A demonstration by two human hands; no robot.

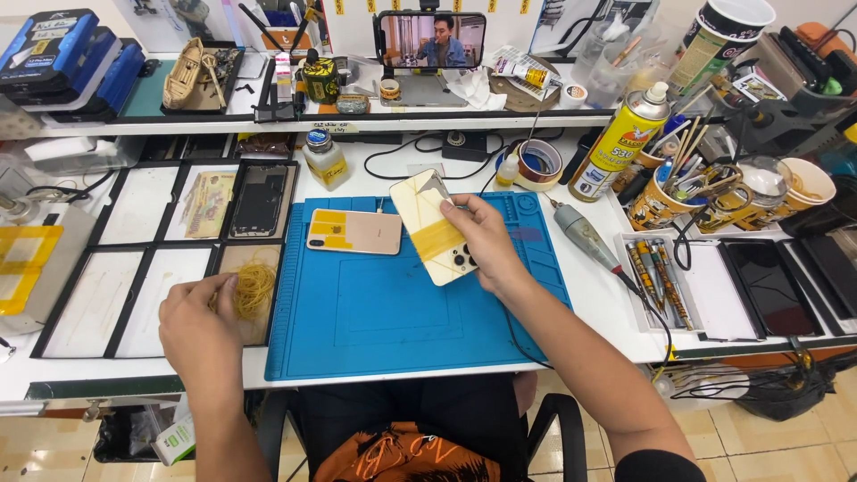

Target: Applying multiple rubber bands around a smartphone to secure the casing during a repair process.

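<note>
Cluttered white surface (580,295) with a blue mat (402,312) in the middle; right hand (486,241) has its grip closed around a gold phone back (433,228) banded in yellow tape, tilted above the mat. Looks light, stiff, slick and crackable, so edges are the safest hold. Left hand (201,326) curls loosely over the rubber bands (254,286) in a tray, can't tell if it's pinching any, and a second phone (354,232) lies just beyond the grip.

A white workbench (589,295) carries a blue mat (402,312), black trays (134,268), a spray can (620,143) and a tape roll (540,163).

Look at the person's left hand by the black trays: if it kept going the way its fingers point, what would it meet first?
The left hand points up and right, at the pile of rubber bands in the black tray. Its fingertips seem to touch them already, though depth is unclear.
</note>
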